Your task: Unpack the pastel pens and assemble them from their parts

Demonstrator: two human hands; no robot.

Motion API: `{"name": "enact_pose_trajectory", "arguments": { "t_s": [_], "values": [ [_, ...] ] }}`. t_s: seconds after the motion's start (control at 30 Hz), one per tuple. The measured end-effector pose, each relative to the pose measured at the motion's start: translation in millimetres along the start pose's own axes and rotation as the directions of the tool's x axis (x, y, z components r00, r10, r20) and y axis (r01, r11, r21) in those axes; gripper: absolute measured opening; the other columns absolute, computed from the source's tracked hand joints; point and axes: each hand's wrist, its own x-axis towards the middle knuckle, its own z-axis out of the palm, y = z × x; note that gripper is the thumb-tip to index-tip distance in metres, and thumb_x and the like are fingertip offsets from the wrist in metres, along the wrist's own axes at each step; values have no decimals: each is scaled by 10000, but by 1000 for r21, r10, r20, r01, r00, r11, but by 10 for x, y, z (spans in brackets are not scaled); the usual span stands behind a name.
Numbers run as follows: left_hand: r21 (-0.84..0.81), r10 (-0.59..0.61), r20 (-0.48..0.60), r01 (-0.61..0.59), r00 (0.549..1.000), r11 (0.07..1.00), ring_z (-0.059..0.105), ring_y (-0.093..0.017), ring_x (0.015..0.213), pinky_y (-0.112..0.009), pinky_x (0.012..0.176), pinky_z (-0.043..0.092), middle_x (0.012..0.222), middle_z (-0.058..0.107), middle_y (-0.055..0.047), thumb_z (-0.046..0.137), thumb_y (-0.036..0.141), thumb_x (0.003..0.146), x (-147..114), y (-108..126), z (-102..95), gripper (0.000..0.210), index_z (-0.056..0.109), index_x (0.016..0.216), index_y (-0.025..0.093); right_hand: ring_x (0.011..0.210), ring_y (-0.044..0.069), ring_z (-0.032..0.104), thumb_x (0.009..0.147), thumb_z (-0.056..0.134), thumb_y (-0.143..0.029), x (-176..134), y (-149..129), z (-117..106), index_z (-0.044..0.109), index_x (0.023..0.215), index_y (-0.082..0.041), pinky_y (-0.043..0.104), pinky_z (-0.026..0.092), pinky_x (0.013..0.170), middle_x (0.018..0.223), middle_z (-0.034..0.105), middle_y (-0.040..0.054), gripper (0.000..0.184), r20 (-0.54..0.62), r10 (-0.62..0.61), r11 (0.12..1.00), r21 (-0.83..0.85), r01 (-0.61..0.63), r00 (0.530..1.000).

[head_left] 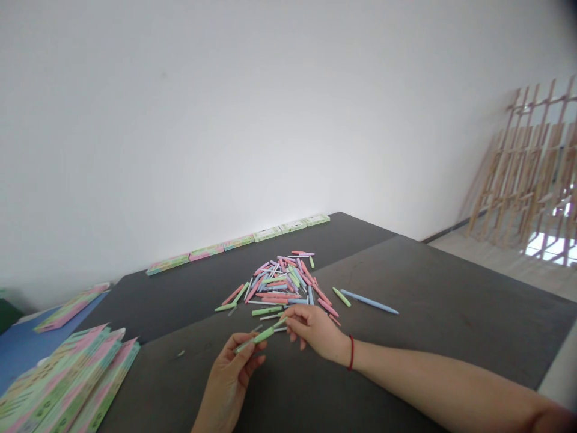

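Observation:
My left hand (234,373) pinches a light green pen (264,335) between thumb and fingers, low over the dark table. My right hand (319,332), with a red cord at the wrist, closes its fingertips on the pen's other, upper right end. What exactly sits in those right fingertips is too small to make out. Just beyond both hands lies a pile of pastel pen parts (274,280) in pink, green, blue and purple, with thin refills among them. A green barrel piece (341,296) and a long blue pen (369,300) lie to its right.
Flat printed boxes (207,251) line the table's back edge against the white wall. More boxes (67,379) are stacked at the front left, near a blue surface (27,340). Wooden racks (532,162) stand on the floor at right, past the dark table (451,313).

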Motion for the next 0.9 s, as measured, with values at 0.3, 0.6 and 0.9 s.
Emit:
{"name": "enact_pose_trajectory", "arguments": {
  "t_s": [0.3, 0.6, 0.9],
  "values": [
    [107, 24, 24, -26, 999, 994, 649, -145, 743, -236, 632, 547, 846, 669, 2, 808, 276, 581, -25, -29, 42, 262, 646, 757, 171, 516, 84, 508, 858, 469, -234, -58, -63, -18, 601, 878, -155, 155, 414, 411, 637, 533, -18, 155, 47, -64, 975, -210, 72, 997],
    [729, 168, 308, -346, 936, 591, 594, -183, 734, -268, 702, 421, 760, 657, 5, 531, 370, 837, -140, -8, 68, 192, 616, 951, 241, 679, 122, 544, 941, 378, -212, -100, -130, -61, 620, 930, -172, 233, 446, 661, 760, 585, 22, 245, 161, -321, 778, -517, 356, 933],
    [730, 151, 360, -379, 920, 569, 538, -188, 701, -254, 663, 385, 754, 579, 0, 447, 331, 875, -220, -139, 99, 134, 544, 876, 239, 903, 179, 555, 928, 342, -169, -219, -204, 66, 516, 1203, -130, 287, 457, 814, 995, 604, 103, 327, 400, -316, 585, -632, 509, 860]
  ]
}}
